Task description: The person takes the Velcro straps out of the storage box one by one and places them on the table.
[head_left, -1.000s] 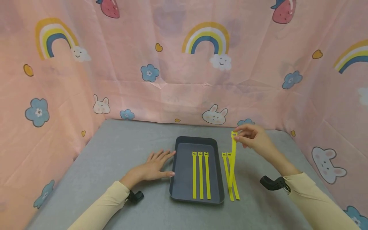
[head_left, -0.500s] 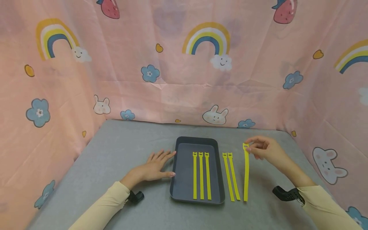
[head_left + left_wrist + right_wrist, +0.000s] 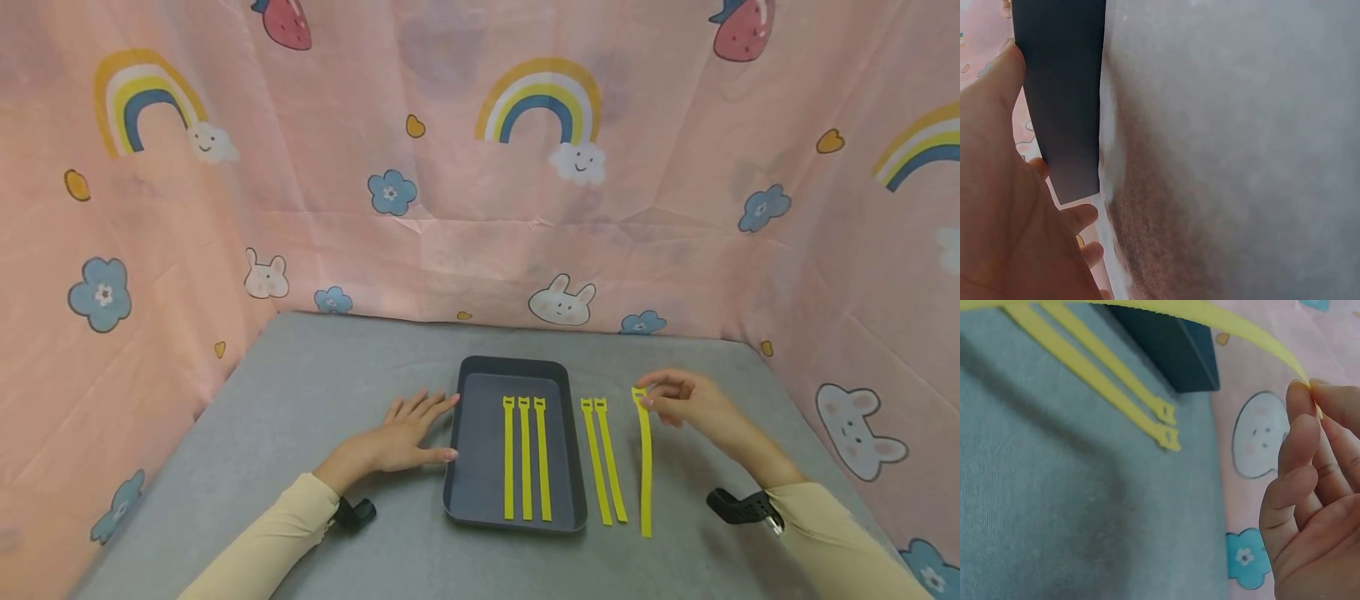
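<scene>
My right hand [image 3: 678, 398] pinches a yellow hook-and-loop cable tie [image 3: 646, 467] by its slotted head, between thumb and fingertips. The strap's tail reaches toward me over the table, and in the right wrist view the held cable tie [image 3: 1235, 326] bows in an arc above the cloth. Two more yellow cable ties [image 3: 603, 462] lie side by side just left of it. Beyond them, a dark grey tray [image 3: 476, 467] has three cable ties [image 3: 526, 458] laid lengthwise on its right half. Fingers spread, my left hand [image 3: 397, 437] touches the tray's left side.
Grey cloth covers the table [image 3: 360, 358]. A pink printed curtain [image 3: 450, 250] rises behind it and along both sides. Each wrist wears a black camera mount, the right camera mount [image 3: 742, 506] standing out over the table.
My right hand has carried the cable tie rightward, away from above the two loose ones, and brought it lower toward the table. My left hand stays in place at the tray.
</scene>
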`<state>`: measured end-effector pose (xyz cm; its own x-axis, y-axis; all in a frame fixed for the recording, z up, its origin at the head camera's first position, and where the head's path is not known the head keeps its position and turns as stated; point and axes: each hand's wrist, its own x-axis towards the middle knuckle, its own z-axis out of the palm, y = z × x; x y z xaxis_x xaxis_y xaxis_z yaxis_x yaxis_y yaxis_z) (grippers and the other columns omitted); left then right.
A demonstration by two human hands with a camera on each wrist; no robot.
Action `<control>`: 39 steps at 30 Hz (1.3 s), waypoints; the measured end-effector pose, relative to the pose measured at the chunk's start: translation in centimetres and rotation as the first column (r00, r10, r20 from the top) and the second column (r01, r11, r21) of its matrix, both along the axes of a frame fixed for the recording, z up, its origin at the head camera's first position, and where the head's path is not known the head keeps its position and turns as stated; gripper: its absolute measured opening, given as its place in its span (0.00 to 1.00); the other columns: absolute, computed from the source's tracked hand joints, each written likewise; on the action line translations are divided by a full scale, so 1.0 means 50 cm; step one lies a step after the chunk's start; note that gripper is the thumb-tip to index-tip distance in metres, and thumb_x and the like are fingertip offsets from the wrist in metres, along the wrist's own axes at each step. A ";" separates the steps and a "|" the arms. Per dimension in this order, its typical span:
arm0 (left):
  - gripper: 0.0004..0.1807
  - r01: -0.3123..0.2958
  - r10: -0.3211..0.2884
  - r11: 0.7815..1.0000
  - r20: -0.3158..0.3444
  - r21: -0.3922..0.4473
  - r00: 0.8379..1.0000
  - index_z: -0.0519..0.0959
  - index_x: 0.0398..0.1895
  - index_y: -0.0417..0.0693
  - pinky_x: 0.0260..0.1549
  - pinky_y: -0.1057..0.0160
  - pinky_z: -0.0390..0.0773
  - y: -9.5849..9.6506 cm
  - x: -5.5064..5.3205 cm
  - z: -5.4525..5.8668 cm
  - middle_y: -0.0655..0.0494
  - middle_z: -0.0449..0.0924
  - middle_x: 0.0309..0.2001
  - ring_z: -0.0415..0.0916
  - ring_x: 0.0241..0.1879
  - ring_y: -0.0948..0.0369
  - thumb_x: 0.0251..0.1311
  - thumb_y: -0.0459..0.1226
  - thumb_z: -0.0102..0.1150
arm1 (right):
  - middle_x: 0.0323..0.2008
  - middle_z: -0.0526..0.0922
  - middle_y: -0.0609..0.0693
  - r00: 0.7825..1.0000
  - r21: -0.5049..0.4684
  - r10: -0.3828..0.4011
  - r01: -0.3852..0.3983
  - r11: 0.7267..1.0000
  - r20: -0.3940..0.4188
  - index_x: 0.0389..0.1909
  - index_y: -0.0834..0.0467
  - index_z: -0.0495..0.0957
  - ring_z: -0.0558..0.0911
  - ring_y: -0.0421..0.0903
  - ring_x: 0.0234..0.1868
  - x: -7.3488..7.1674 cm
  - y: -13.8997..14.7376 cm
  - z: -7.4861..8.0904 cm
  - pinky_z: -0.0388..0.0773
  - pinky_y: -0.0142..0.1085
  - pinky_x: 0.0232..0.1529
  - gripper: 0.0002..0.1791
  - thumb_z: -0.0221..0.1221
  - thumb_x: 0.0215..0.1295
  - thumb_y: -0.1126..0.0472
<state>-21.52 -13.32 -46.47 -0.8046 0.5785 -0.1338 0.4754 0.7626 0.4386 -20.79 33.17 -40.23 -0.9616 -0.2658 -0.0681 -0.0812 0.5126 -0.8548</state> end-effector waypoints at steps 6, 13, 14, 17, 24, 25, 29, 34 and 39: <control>0.50 0.001 -0.001 1.000 0.012 0.014 1.000 0.41 0.81 0.66 0.74 0.33 0.34 0.000 0.001 0.004 0.50 0.42 0.81 0.34 0.81 0.44 0.61 0.70 0.48 | 0.32 0.83 0.43 1.000 -0.002 -0.004 0.004 1.000 0.016 0.58 0.60 0.73 0.75 0.50 0.26 -0.018 0.005 -0.022 0.74 0.41 0.31 0.25 0.63 0.67 0.51; 0.50 0.002 -0.002 1.000 0.011 0.007 1.000 0.41 0.80 0.67 0.74 0.34 0.33 0.000 -0.001 0.000 0.51 0.41 0.81 0.33 0.81 0.45 0.61 0.70 0.47 | 0.34 0.84 0.45 1.000 0.023 -0.019 0.019 1.000 0.018 0.58 0.61 0.74 0.78 0.50 0.29 -0.037 0.008 -0.048 0.76 0.39 0.32 0.25 0.64 0.66 0.51; 0.50 0.000 0.000 1.000 0.011 0.007 1.000 0.41 0.80 0.68 0.74 0.34 0.33 0.000 0.000 0.000 0.51 0.41 0.81 0.33 0.81 0.45 0.61 0.70 0.47 | 0.34 0.84 0.46 1.000 0.023 -0.020 0.020 1.000 0.018 0.58 0.61 0.74 0.79 0.50 0.29 -0.040 0.008 -0.052 0.77 0.39 0.31 0.25 0.64 0.66 0.51; 0.50 -0.004 0.004 1.000 0.010 0.002 1.000 0.40 0.80 0.68 0.75 0.35 0.33 0.000 0.001 -0.001 0.52 0.41 0.81 0.33 0.81 0.46 0.61 0.70 0.48 | 0.36 0.86 0.47 1.000 0.045 -0.028 0.027 0.999 0.013 0.58 0.61 0.75 0.80 0.47 0.29 -0.051 0.010 -0.067 0.78 0.38 0.32 0.25 0.64 0.66 0.51; 0.50 -0.013 0.013 1.000 0.016 0.000 1.000 0.40 0.80 0.69 0.75 0.35 0.33 0.001 0.001 -0.002 0.53 0.41 0.81 0.34 0.81 0.46 0.61 0.70 0.49 | 0.38 0.86 0.54 1.000 0.080 -0.026 0.026 0.996 0.007 0.57 0.60 0.76 0.81 0.45 0.30 -0.072 0.015 -0.102 0.78 0.36 0.30 0.24 0.64 0.65 0.51; 0.50 -0.013 0.013 1.000 0.016 0.000 1.000 0.40 0.80 0.69 0.75 0.35 0.33 0.001 0.002 -0.003 0.53 0.42 0.81 0.34 0.81 0.46 0.61 0.70 0.49 | 0.38 0.86 0.55 1.000 0.083 -0.025 0.024 0.996 0.006 0.56 0.61 0.76 0.80 0.45 0.29 -0.073 0.015 -0.104 0.77 0.36 0.29 0.24 0.64 0.65 0.51; 0.50 -0.015 0.015 1.000 0.017 -0.005 1.000 0.40 0.80 0.70 0.75 0.35 0.33 0.002 0.002 -0.003 0.54 0.41 0.81 0.33 0.81 0.46 0.61 0.70 0.49 | 0.34 0.85 0.54 0.999 0.099 -0.031 0.032 0.995 -0.009 0.54 0.61 0.77 0.78 0.44 0.26 -0.076 0.010 -0.112 0.75 0.35 0.26 0.22 0.65 0.65 0.53; 0.50 -0.013 0.013 1.000 0.011 -0.009 1.000 0.40 0.80 0.70 0.75 0.35 0.33 0.001 0.001 -0.005 0.54 0.42 0.81 0.33 0.81 0.46 0.61 0.70 0.48 | 0.32 0.85 0.52 0.998 0.140 -0.055 0.056 0.989 -0.011 0.54 0.61 0.77 0.77 0.42 0.25 -0.076 0.002 -0.117 0.74 0.34 0.25 0.21 0.64 0.66 0.53; 0.50 -0.008 0.008 1.000 0.005 0.001 1.000 0.41 0.80 0.69 0.74 0.33 0.34 0.000 0.000 -0.005 0.52 0.42 0.81 0.34 0.81 0.45 0.61 0.70 0.48 | 0.33 0.86 0.54 0.998 0.162 -0.064 0.067 0.985 -0.023 0.54 0.62 0.78 0.77 0.42 0.25 -0.078 -0.004 -0.122 0.74 0.34 0.25 0.20 0.64 0.66 0.55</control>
<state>-21.51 -13.31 -46.73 -0.8084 0.5725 -0.1371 0.4676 0.7659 0.4412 -24.67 32.95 -46.33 -0.9779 -0.1895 -0.0879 -0.0576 0.6493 -0.7584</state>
